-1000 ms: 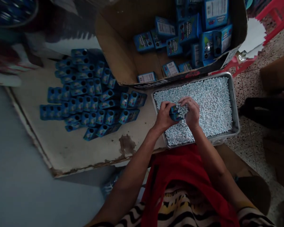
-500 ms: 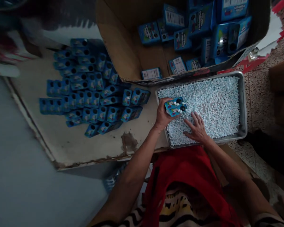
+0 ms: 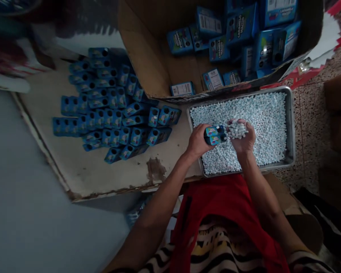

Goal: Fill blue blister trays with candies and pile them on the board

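Left hand: The left hand is holding two small blue caramelo boxes side by side, fingers wrapping narrowly around them; the boxes are hanging above the left part of the metal tray.
Right hand: The right hand is turning its palm upward above the middle of the tray, fingers curving into a cup and holding a handful of candies.
Box openings: The round holes are facing the cupped palm, just beside it; how full the boxes are, I cannot tell.
Good filling: In my judgement, the palm should be tipping slowly, with its edge close to the holes, while the two boxes should be remaining level with each other above the tray, so that any dropped pieces are landing inside it.
Metal tray: Loose white and pale-blue candies are covering most of its floor.
Cardboard carton: Just behind the tray, the cardboard carton is containing a loose heap of blue boxes, lying at different angles.
Tabletop: Left of the tray, many blue boxes with round holes are standing crowded on the pale tabletop.
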`<state>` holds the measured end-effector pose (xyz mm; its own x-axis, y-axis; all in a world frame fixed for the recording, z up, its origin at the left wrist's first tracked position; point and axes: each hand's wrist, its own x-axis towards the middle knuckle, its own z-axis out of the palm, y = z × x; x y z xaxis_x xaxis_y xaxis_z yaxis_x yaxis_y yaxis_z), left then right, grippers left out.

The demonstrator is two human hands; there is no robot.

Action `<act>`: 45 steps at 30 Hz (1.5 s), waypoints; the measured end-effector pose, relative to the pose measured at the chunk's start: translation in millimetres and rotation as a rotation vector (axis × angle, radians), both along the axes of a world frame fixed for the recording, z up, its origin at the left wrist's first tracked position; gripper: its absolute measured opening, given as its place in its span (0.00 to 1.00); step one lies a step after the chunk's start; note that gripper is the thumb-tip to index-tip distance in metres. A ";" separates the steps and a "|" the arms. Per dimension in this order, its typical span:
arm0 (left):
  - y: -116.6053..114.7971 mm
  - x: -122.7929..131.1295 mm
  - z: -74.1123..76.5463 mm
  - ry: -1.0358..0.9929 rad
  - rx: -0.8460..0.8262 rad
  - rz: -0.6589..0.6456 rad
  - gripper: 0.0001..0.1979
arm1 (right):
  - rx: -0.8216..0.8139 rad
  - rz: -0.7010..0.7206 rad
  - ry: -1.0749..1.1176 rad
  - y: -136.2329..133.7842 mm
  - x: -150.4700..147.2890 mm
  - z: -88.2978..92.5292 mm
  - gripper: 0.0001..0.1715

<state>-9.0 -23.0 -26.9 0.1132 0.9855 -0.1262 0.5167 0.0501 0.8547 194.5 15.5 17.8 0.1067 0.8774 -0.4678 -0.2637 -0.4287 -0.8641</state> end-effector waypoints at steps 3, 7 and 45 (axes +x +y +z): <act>3.8 8.8 8.9 -0.021 0.019 -0.047 0.38 | 0.146 -0.014 -0.103 -7.8 -21.7 29.9 0.29; 4.1 18.4 16.8 -0.041 0.075 0.110 0.36 | 0.358 0.136 -0.292 -8.0 -38.3 48.3 0.34; 20.6 -7.5 15.0 -0.354 -0.037 0.201 0.19 | -0.346 -0.035 0.218 46.5 30.9 2.2 0.20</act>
